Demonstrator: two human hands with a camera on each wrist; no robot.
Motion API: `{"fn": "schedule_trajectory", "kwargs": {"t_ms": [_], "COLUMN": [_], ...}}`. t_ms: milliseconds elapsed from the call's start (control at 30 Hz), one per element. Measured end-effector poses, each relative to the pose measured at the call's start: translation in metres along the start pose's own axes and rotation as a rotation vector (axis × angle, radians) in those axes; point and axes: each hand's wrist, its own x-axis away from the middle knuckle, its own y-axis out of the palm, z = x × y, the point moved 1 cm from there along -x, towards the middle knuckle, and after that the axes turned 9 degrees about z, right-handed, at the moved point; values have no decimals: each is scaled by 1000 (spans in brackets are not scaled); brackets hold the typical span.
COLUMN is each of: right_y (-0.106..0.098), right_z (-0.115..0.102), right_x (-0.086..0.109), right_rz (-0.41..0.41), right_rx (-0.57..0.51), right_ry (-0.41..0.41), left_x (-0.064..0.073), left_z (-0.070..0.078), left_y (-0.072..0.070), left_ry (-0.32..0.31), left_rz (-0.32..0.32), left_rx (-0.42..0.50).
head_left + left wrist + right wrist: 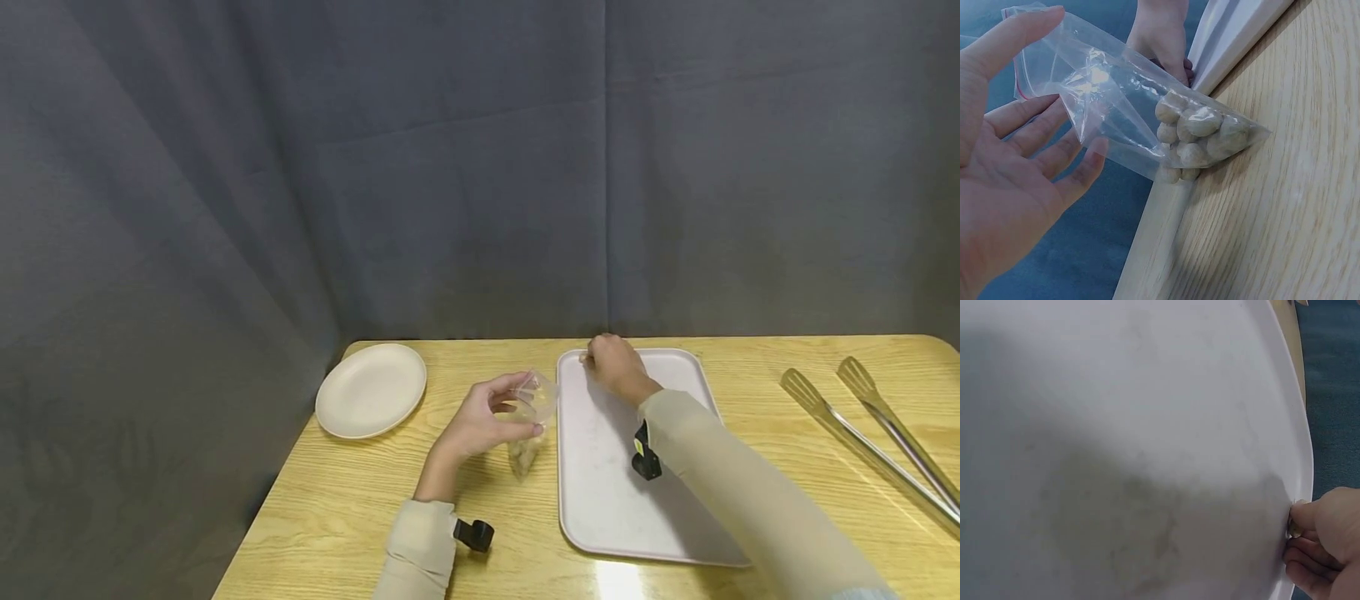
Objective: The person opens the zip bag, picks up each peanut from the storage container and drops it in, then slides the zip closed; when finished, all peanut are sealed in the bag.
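Observation:
My left hand [476, 425] holds a clear zip bag [1125, 90] by its mouth, thumb on one side and fingers on the other. Several round, beige, nut-like pieces [1200, 128] lie bunched in the bag's lower corner, low over the wooden table. Over at the far left corner of the pale tray [600, 475], my right hand [617, 367] pinches a small beige piece [1296, 529] at the rim. Fingers cover most of that piece, so its exact kind is hidden.
A cream plate [371, 390] sits at the table's back left. Metal tongs [873, 450] lie on the right, their slotted ends pointing away. Behind the table [337, 517] hangs a dark grey curtain [480, 183].

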Motion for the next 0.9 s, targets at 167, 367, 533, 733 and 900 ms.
{"fn": "schedule_trajectory", "kwargs": {"t_ms": [167, 367, 533, 733, 900], "right_y": [-10, -41, -67, -90, -93], "right_z": [-1, -22, -49, -83, -97], "right_x": [3, 5, 12, 27, 35], "right_rz": [-27, 72, 157, 177, 169], "right_rx": [-14, -64, -118, -183, -198], "right_ry": [-6, -134, -265, -361, -422], "left_x": [-1, -2, 3, 3, 0], "left_z": [-1, 3, 25, 32, 31], "left_y": [1, -2, -6, -6, -5], "left_ry": [-10, -9, -1, -6, 6], "left_rz": [-4, -10, -27, -33, -29], "left_rx": [-6, 19, 31, 36, 29]}}
